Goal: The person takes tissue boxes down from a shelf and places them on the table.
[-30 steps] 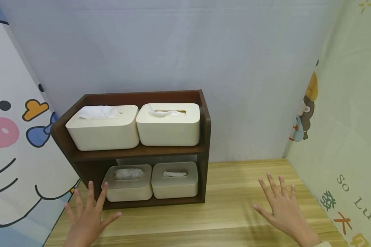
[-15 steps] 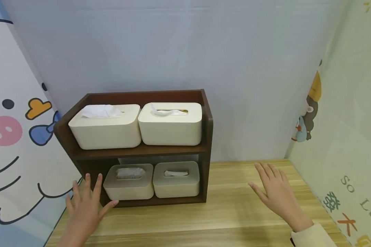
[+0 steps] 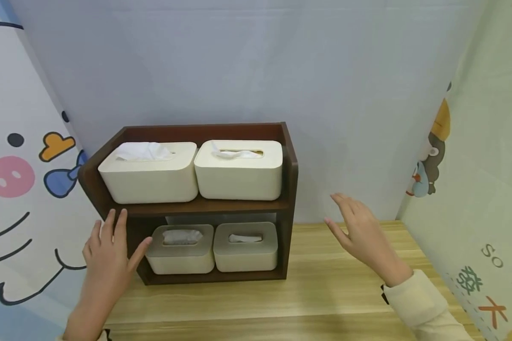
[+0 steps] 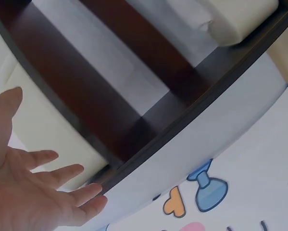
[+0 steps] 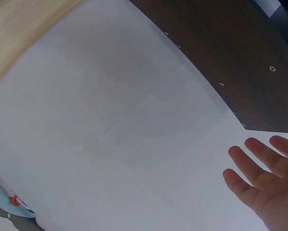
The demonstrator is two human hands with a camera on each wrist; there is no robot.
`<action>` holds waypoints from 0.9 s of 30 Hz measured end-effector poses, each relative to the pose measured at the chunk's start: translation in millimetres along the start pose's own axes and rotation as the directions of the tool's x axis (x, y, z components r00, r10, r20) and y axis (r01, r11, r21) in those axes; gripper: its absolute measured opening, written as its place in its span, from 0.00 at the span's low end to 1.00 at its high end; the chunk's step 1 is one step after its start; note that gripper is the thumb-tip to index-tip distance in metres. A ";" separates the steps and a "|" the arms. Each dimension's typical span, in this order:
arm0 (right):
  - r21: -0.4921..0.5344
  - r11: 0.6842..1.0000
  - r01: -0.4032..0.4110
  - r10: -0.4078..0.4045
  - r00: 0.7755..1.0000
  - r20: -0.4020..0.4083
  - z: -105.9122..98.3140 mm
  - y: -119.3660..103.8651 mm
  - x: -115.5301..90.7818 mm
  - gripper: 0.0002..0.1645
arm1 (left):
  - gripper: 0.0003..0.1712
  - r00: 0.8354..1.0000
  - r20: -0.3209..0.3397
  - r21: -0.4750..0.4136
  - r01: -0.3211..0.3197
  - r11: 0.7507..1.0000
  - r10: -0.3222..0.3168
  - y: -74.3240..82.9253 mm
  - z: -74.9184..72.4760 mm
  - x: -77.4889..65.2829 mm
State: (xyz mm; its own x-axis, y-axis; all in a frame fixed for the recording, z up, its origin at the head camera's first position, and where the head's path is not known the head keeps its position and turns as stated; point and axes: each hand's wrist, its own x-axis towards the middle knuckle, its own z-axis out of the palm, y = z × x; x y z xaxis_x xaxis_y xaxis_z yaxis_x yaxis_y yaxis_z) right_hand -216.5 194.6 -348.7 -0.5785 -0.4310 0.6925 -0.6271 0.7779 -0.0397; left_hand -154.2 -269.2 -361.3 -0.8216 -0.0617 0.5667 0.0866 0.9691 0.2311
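Observation:
A dark brown two-tier shelf [image 3: 205, 207] stands on the wooden table, holding cream tissue boxes. On the upper tier sit a left tissue box [image 3: 153, 184] and a right tissue box [image 3: 239, 182], tissue poking from each slot. Two more, a lower left box [image 3: 181, 262] and a lower right box [image 3: 246, 258], stand on the bottom tier. My left hand [image 3: 108, 255], fingers spread, is in front of the shelf's left side; contact cannot be told. Holding nothing, my right hand [image 3: 360, 232] hovers to the right of the shelf, apart from it.
Wood-grain table [image 3: 222, 308] extends before the shelf and to its right. A pale cloth wall [image 3: 345, 94] rises behind. Printed panels close in both sides: a cartoon panel [image 3: 38, 227] at left and a greenish panel [image 3: 486, 166] at right.
Both hands have risen and moved forward, the left up toward the shelf's middle board. My right hand has also shifted left toward the shelf. The boxes have stayed in place.

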 end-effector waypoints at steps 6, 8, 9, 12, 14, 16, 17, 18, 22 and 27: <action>0.038 0.999 0.025 -0.023 0.999 -0.047 -3.2 -5.2 30.0 0.32 | 0.43 0.992 -0.118 -0.057 -0.040 0.998 0.033 1.3 -12.8 16.1; 0.048 0.999 0.022 -0.020 0.998 -0.056 -4.9 -7.3 38.9 0.32 | 0.43 0.987 -0.158 -0.068 -0.053 0.996 0.042 0.9 -15.9 21.7; 0.053 0.998 0.021 -0.018 0.998 -0.057 -5.7 -8.4 43.4 0.32 | 0.43 0.984 -0.175 -0.075 -0.055 0.996 0.041 0.4 -17.5 24.6; 0.069 0.998 0.013 -0.009 0.999 -0.051 -8.3 -12.2 55.8 0.32 | 0.44 0.977 -0.213 -0.101 -0.043 0.994 0.021 -1.0 -22.7 33.5; 0.077 0.997 0.004 -0.001 0.999 -0.039 -9.8 -14.7 63.3 0.32 | 0.44 0.972 -0.234 -0.122 -0.030 0.992 0.000 -2.8 -25.1 39.7; 0.087 0.996 -0.010 0.012 1.000 -0.018 -11.1 -17.4 70.1 0.33 | 0.44 0.968 -0.249 -0.144 -0.013 0.989 -0.023 -4.7 -26.9 45.5; 0.092 0.996 -0.019 0.020 1.000 -0.005 -11.6 -18.8 73.1 0.34 | 0.44 0.966 -0.256 -0.154 -0.006 0.988 -0.034 -6.1 -27.4 48.3; 0.097 0.995 -0.027 0.027 1.000 0.007 -11.7 -20.1 76.1 0.34 | 0.44 0.966 -0.254 -0.165 0.006 0.986 -0.048 -7.7 -27.9 50.9; 0.115 0.992 -0.048 0.043 0.998 0.045 -10.1 -25.8 86.5 0.37 | 0.44 0.968 -0.219 -0.198 0.080 0.977 -0.123 -14.8 -28.8 59.6; 0.143 0.986 -0.081 0.068 0.993 0.094 -4.8 -29.8 94.9 0.40 | 0.45 0.966 -0.132 -0.225 0.191 0.955 -0.224 -23.4 -27.8 66.2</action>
State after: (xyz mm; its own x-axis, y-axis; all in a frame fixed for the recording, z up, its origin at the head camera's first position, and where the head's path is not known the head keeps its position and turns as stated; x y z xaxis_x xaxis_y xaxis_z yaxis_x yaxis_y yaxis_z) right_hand -250.2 132.7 -278.3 -0.6660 -0.4182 0.6177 -0.6464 0.7368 -0.1982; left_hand -194.9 -302.6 -307.2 -0.7385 -0.3083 0.5997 0.0524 0.8604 0.5069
